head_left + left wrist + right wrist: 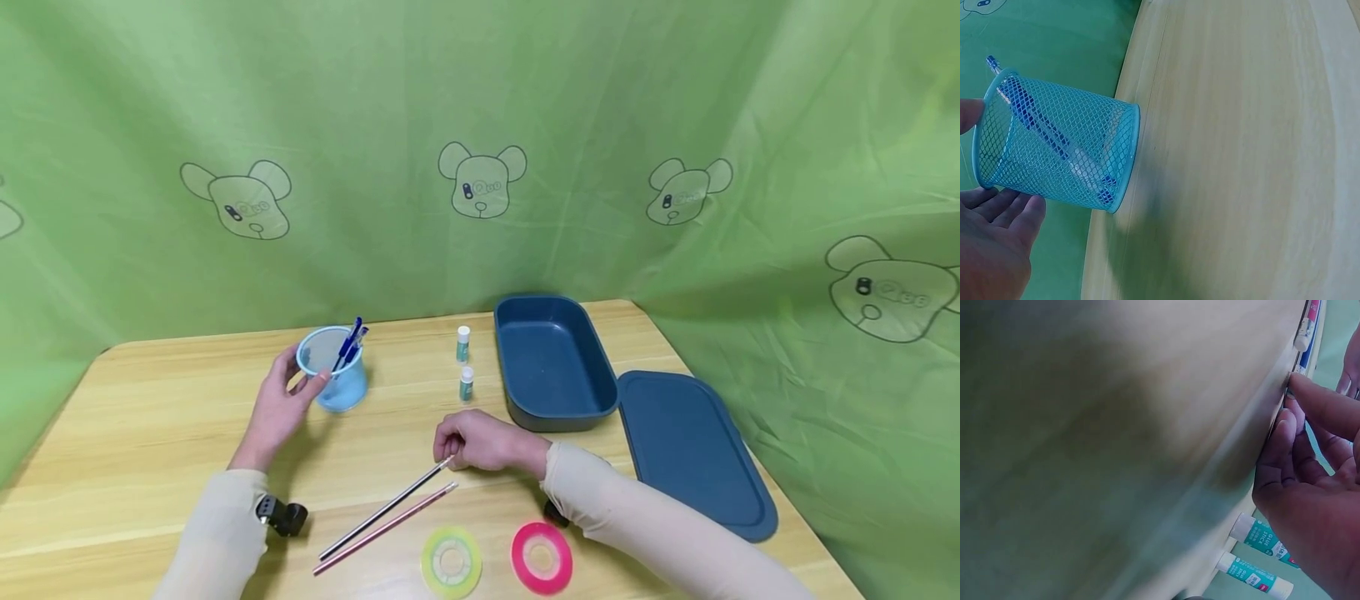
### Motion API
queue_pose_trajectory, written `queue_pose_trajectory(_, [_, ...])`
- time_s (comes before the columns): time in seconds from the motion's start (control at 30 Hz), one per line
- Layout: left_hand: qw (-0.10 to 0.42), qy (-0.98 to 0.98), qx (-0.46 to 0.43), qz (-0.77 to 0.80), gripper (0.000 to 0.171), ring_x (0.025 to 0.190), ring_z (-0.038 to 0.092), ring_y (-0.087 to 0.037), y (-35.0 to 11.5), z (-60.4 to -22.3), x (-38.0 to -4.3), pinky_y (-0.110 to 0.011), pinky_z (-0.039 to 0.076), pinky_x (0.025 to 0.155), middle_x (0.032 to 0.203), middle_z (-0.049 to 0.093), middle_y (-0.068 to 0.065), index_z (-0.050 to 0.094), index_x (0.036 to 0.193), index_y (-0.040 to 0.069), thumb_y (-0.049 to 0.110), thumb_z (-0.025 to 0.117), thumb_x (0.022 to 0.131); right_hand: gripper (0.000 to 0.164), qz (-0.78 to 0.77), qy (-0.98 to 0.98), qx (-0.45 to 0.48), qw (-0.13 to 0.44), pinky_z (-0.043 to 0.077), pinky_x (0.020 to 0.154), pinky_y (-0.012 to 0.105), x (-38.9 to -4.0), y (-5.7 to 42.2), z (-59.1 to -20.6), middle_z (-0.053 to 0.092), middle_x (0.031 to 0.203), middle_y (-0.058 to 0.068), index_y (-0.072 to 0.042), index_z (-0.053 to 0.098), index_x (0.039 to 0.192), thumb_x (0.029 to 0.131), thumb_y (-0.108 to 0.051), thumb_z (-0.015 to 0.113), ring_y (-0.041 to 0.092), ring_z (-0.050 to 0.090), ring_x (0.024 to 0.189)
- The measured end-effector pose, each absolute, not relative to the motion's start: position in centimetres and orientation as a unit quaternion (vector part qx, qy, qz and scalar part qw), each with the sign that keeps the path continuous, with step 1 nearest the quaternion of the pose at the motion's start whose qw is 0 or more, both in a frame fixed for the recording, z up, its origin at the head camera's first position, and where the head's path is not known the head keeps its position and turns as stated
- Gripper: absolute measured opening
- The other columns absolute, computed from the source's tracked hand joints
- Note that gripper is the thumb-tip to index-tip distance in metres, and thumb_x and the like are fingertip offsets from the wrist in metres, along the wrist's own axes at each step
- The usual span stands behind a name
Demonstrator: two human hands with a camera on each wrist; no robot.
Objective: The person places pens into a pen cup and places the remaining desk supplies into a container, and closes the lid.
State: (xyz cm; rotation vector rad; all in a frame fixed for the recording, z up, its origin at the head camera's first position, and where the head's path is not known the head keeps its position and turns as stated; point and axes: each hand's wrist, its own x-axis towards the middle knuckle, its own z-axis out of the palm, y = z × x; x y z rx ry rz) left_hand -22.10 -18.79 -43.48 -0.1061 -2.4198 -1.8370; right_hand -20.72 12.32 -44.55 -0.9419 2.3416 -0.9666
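My left hand holds a light blue mesh pen cup, thumb at the rim and fingers round the side. Blue pens lean inside it. Whether the cup's base touches the table is hard to tell. At the table's middle, my right hand pinches the eraser end of a dark pencil. A pinkish-red pencil lies alongside, nearer to me. Just beyond the right hand, two glue sticks with white caps stand upright; their labels show in the right wrist view.
A dark blue open box stands at the back right, its flat lid lying beside it. Near the front are a yellow-green tape roll and a pink tape roll. Green cloth hangs behind the wooden table.
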Motion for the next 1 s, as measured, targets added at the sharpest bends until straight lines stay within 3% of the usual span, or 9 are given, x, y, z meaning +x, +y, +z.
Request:
queue_pose_trajectory(0.6, [0.045,-0.798,-0.036,-0.599,0.078,0.142,0.025,-0.038,-18.8,-43.4,-22.1,-0.046,0.027,0.115,0.153,0.026,-0.028,0.016,0.152,-0.006,0.02,0.065,0.097,0.015,-0.331,0.846,-0.356,0.219,0.051,0.067,0.021,-21.2,12.5,-44.4,0.062,0.077,-0.003,-0.01,0.069,0.087,0.086,0.004,0.071,0.005,0.055,0.072])
queue_pose_trajectory(1.0, [0.046,-0.794,-0.035,-0.605,0.078,0.142,0.025,-0.038,-18.8,-43.5,-21.9,-0.046,0.026,0.115,0.153,0.026,-0.028,0.016,0.152,-0.006,0.019,0.064,0.097,0.008,-0.424,0.824,-0.324,0.191,0.054,0.072,0.026,-21.5,12.6,-43.5,0.066,0.081,-0.005,-0.009,0.072,0.091,0.089,-0.001,0.071,0.009,0.06,0.076])
